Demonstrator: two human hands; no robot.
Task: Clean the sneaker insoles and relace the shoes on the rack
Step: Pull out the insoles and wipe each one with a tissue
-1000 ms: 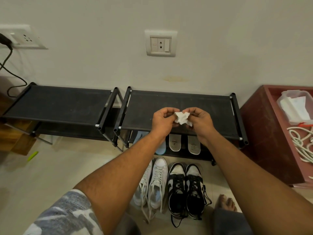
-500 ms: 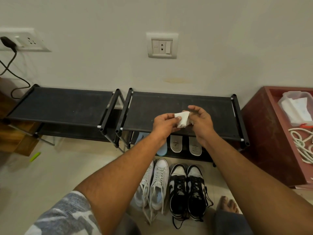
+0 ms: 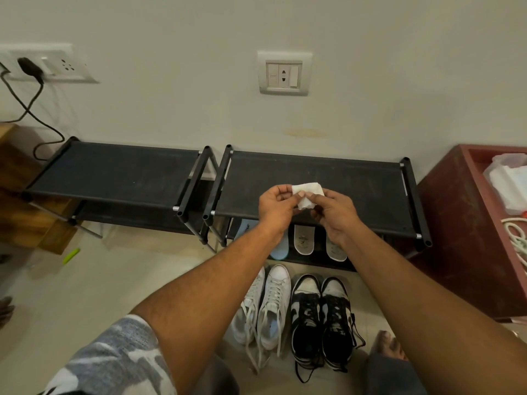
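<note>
Left hand [image 3: 275,208], right hand [image 3: 335,215], fingers [image 3: 279,192] pinched.

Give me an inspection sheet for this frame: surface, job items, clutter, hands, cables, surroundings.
Surface: black rack on pale floor, second rack beside it.
Job's things: white wipe above the black rack; insoles on its lower shelf; white sneakers and black-and-white sneakers on the floor, laces loose.
Clutter: green item on floor; red box holding a tub and white cord.
Hands: left hand and right hand both pinch the wipe.
Cables: black cable hangs from the left wall socket.
Surroundings: second socket on the wall; wooden furniture far left.
</note>
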